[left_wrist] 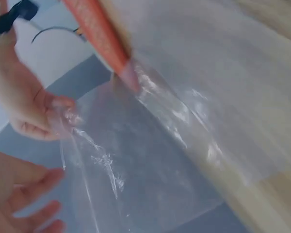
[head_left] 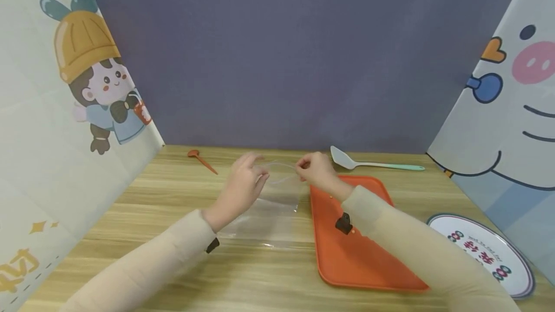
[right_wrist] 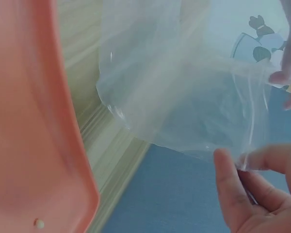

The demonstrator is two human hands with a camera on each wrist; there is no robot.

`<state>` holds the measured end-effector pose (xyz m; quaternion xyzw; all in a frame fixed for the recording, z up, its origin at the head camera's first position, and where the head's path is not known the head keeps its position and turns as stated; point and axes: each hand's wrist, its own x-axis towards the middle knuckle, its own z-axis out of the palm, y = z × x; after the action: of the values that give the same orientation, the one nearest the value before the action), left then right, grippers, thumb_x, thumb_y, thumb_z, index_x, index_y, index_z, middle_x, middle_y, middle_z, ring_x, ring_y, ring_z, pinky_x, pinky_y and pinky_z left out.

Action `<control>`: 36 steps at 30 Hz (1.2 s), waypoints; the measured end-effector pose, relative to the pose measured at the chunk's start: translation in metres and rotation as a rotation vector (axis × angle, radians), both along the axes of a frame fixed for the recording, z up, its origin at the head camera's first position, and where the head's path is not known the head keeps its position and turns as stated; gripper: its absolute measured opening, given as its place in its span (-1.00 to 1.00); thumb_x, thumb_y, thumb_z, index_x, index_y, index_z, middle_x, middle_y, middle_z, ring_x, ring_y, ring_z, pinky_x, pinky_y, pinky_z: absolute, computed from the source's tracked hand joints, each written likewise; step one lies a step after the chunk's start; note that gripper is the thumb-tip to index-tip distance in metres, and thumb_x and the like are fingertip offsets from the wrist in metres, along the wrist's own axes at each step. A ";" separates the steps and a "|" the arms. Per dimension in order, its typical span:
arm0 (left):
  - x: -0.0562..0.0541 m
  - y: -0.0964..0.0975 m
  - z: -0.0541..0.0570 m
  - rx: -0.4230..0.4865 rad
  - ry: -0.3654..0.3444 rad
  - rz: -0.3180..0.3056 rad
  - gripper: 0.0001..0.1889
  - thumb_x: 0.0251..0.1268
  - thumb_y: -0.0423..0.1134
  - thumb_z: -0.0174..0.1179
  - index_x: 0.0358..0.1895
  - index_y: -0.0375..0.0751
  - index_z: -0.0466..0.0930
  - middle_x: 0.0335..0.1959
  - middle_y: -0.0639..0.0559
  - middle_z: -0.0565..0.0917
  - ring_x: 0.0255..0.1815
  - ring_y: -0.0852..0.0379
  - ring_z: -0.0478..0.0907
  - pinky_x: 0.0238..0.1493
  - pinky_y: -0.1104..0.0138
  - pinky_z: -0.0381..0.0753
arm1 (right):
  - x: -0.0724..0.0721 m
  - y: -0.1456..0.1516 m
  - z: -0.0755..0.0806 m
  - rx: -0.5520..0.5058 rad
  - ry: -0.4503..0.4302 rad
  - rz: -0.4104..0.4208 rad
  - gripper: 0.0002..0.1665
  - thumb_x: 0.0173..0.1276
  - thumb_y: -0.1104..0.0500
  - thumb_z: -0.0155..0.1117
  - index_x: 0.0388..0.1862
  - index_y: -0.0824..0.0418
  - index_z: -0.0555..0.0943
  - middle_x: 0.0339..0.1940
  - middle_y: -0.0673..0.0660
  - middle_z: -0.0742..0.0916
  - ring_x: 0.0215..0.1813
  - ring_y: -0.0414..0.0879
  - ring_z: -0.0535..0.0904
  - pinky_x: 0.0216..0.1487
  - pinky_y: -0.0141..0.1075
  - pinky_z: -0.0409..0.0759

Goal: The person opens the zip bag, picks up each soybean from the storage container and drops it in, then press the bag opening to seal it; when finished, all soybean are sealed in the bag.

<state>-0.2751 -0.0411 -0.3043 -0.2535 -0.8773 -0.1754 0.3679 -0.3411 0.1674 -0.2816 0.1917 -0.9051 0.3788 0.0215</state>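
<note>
Both hands, left (head_left: 241, 180) & right (head_left: 315, 170), pinch the clear bag's (head_left: 270, 215) top edge w/ fingertips, bag hanging to the bench (head_left: 173, 215) beside the orange tray (head_left: 347, 254); thin film could prob slip out.

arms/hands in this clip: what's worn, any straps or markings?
Both arms wear long, plain beige sleeves reaching the wrists: left sleeve, right sleeve. The left hand and right hand are bare, with no gloves or rings visible. A small black piece sits at each wrist: left, right. No logos or patterns show on the sleeves.
</note>
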 end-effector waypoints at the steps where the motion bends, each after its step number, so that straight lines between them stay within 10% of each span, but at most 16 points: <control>1: 0.000 -0.002 0.002 0.013 -0.037 0.031 -0.94 0.15 -0.35 0.35 -0.36 -0.29 0.75 0.03 -0.17 0.67 0.14 -0.12 0.55 0.28 0.09 0.51 | 0.001 0.000 0.000 -0.010 0.000 0.004 -0.80 0.25 0.25 0.26 -0.25 0.37 0.72 -0.37 0.21 0.80 -0.48 -0.12 0.73 -0.43 -0.37 0.71; 9: -0.003 -0.015 0.001 0.118 -0.348 0.187 -0.85 0.28 -0.32 0.25 -0.17 -0.25 0.74 -0.12 -0.13 0.76 -0.22 -0.02 0.72 -0.31 0.21 0.74 | 0.003 0.002 -0.003 -0.017 0.036 0.048 -0.88 0.20 0.30 0.30 -0.31 0.28 0.73 -0.42 0.16 0.79 -0.49 -0.16 0.71 -0.43 -0.39 0.68; 15: -0.005 -0.017 0.002 0.196 -0.421 0.235 -0.74 0.16 -0.51 0.11 -0.17 -0.25 0.75 -0.19 -0.15 0.77 -0.70 0.21 0.36 -0.79 0.46 0.29 | 0.004 0.005 0.001 0.015 0.067 0.066 -0.85 0.17 0.32 0.31 -0.28 0.30 0.73 -0.40 0.15 0.79 -0.41 -0.16 0.70 -0.40 -0.41 0.63; 21: -0.007 -0.014 0.009 0.243 -0.513 0.227 -0.54 -0.06 -0.62 -0.01 -0.08 -0.27 0.72 -0.17 -0.21 0.75 -0.83 0.30 0.06 -0.86 0.52 0.11 | 0.002 0.006 0.011 0.023 0.108 0.070 -0.80 0.17 0.34 0.26 -0.23 0.29 0.72 -0.31 0.17 0.78 -0.27 -0.06 0.70 -0.22 -0.28 0.69; 26: -0.006 -0.014 0.008 0.236 -0.551 0.200 -0.48 -0.10 -0.64 -0.03 -0.04 -0.26 0.71 0.00 -0.22 0.70 -0.77 0.22 0.30 -0.83 0.53 0.05 | 0.003 0.006 0.006 0.041 0.072 0.058 -0.79 0.18 0.35 0.28 -0.20 0.28 0.73 -0.29 0.17 0.78 -0.24 -0.04 0.70 -0.21 -0.27 0.68; 30: -0.003 -0.014 0.001 0.241 -0.587 0.184 -0.42 -0.13 -0.67 -0.08 -0.01 -0.25 0.70 -0.03 -0.21 0.72 -0.30 -0.03 0.72 -0.80 0.52 -0.02 | 0.005 0.007 -0.008 0.067 0.041 0.065 -0.80 0.17 0.36 0.30 -0.22 0.28 0.73 -0.32 0.16 0.78 -0.27 -0.07 0.69 -0.24 -0.31 0.67; 36: 0.003 -0.012 -0.007 0.233 -0.669 0.166 -0.34 -0.21 -0.72 -0.08 0.08 -0.28 0.63 0.06 -0.21 0.68 0.09 -0.15 0.63 -0.69 0.47 0.34 | 0.010 0.010 -0.020 0.061 -0.008 0.094 -0.80 0.15 0.39 0.28 -0.22 0.34 0.71 -0.34 0.19 0.76 -0.30 -0.08 0.66 -0.23 -0.29 0.67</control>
<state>-0.2719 -0.0532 -0.3116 -0.0663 -0.9408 -0.3170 0.0998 -0.3307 0.1772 -0.3014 0.2331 -0.9064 0.3523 -0.0058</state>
